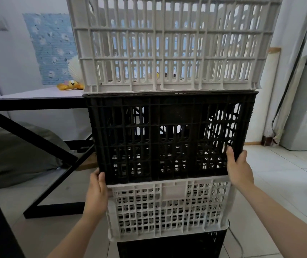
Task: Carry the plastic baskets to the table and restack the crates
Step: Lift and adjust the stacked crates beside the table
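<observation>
A tall stack of slatted plastic crates fills the middle of the head view. From the top down it holds a white crate [171, 43], a black crate [169, 136], a smaller-looking white crate [167, 209] and another black crate [169, 246] at the floor. My left hand [96, 192] grips the lower left corner of the upper black crate. My right hand [239, 168] clasps its lower right corner. The table [37, 96], grey-topped on a black frame, stands behind the stack to the left.
A yellow soft toy [70, 85] lies on the table by the wall. A grey beanbag [14, 151] slumps under the table. Pale floor tiles [283, 175] stretch to the right, where a doorway frame and a grey cabinet [305, 108] stand.
</observation>
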Available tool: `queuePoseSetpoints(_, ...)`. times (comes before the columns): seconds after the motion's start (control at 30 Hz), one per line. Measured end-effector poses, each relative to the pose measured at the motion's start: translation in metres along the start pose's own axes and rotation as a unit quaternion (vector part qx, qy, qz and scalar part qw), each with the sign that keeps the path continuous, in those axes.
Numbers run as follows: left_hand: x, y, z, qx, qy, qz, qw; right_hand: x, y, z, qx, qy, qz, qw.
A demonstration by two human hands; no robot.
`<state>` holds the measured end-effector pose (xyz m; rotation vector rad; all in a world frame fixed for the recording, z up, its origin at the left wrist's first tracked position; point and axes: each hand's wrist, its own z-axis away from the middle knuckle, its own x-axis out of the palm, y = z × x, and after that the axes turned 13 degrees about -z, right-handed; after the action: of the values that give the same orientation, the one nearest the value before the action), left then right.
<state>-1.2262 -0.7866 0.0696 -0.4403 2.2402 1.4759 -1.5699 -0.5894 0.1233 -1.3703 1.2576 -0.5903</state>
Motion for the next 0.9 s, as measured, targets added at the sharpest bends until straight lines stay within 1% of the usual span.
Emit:
queuePoseSetpoints(0.2, 0.005, -0.002, 0.002, 0.0, 0.022, 0.006, 1.0, -0.001, 0.003, -0.001, -0.004, 0.01, 0.007, 1.0)
queuePoseSetpoints(0.4, 0.004, 0.0, 0.003, -0.006, 0.012, 0.019, 1.0, 0.002, 0.002, 0.003, 0.007, 0.014, -0.023, 1.0)
queuePoseSetpoints(0.63, 0.004, 0.0, 0.004, -0.009, -0.003, 0.002, 1.0, 0.006, 0.002, 0.004, 0.011, 0.026, -0.035, 0.999)
queuePoseSetpoints(0.77, 0.002, 0.004, 0.003, 0.011, 0.007, -0.009, 1.0, 0.009, 0.003, 0.003, 0.005, 0.042, -0.039, 0.998)
queuePoseSetpoints(0.9, 0.001, 0.007, 0.004, 0.01, 0.009, -0.008, 1.0, 0.011, 0.008, 0.0, 0.004, 0.048, -0.036, 0.998)
